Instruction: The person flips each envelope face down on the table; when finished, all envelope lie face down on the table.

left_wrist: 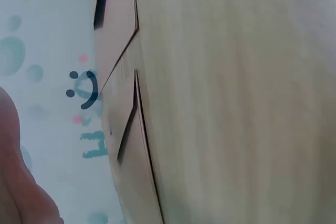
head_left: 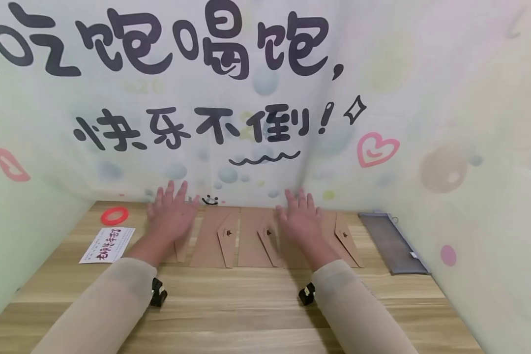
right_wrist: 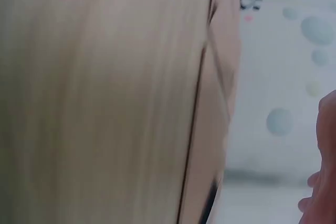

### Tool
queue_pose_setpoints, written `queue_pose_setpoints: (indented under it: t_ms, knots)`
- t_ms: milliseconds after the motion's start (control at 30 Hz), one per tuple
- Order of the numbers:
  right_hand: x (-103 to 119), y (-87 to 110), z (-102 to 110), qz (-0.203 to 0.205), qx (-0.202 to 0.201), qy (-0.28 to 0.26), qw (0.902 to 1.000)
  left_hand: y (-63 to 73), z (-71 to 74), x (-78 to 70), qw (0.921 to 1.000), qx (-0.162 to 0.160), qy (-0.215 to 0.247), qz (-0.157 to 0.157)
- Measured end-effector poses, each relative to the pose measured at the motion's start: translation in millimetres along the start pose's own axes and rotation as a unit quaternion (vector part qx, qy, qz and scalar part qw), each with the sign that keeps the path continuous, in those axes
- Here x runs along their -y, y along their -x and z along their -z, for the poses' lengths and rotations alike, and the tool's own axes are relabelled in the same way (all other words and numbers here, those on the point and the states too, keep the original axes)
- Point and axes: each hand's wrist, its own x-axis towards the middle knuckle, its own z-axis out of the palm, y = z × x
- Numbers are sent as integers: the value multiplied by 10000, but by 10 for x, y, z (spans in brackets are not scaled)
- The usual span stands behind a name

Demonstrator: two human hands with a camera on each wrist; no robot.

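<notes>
Several brown paper envelopes (head_left: 212, 241) with pointed flaps lie side by side in a row across the table. Over the leftmost envelope (head_left: 182, 250) my left hand (head_left: 171, 214) is spread, hiding most of it. My right hand (head_left: 302, 219), fingers also spread, covers part of the rightmost envelope (head_left: 347, 241). Neither hand holds anything. In the left wrist view, envelope edges (left_wrist: 139, 156) run along the table beside the wall, with part of the left hand (left_wrist: 21, 177) at the lower left. The right wrist view catches the right hand (right_wrist: 324, 166) at its right edge.
On the left of the table (head_left: 230, 309) lie a red ring (head_left: 114, 215) and a white card (head_left: 107, 245) with handwritten characters. A grey mesh pouch (head_left: 394, 246) lies at the right. A printed white cloth (head_left: 194, 93) stands behind and at both sides.
</notes>
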Motion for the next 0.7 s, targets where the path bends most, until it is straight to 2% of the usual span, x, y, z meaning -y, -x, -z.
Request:
queue_pose_setpoints:
  t_ms: [133, 267, 400, 467, 567, 633, 700]
  knots:
    - [227, 75, -34, 97, 27, -257, 9996, 81, 62, 50, 9998, 45, 215, 5]
    - [509, 184, -73, 429, 15, -516, 9977, 126, 93, 107, 9991, 207, 366, -70]
    - [799, 292, -101, 827, 130, -1144, 9899, 170, 151, 160, 9954, 308, 906, -16]
    - [939, 341, -125, 965, 264, -1581, 9824, 219, 192, 197, 9884, 491, 1434, 134]
    - [1138, 401, -168, 1110, 485, -2138, 9693, 310, 238, 255, 9736, 802, 2110, 329]
    - [1257, 425, -197, 1145, 570, -2369, 9631, 366, 253, 292, 9648, 1006, 2393, 433]
    - [1364, 438, -222, 1139, 617, -2512, 9592, 416, 261, 323, 9607, 1086, 2517, 437]
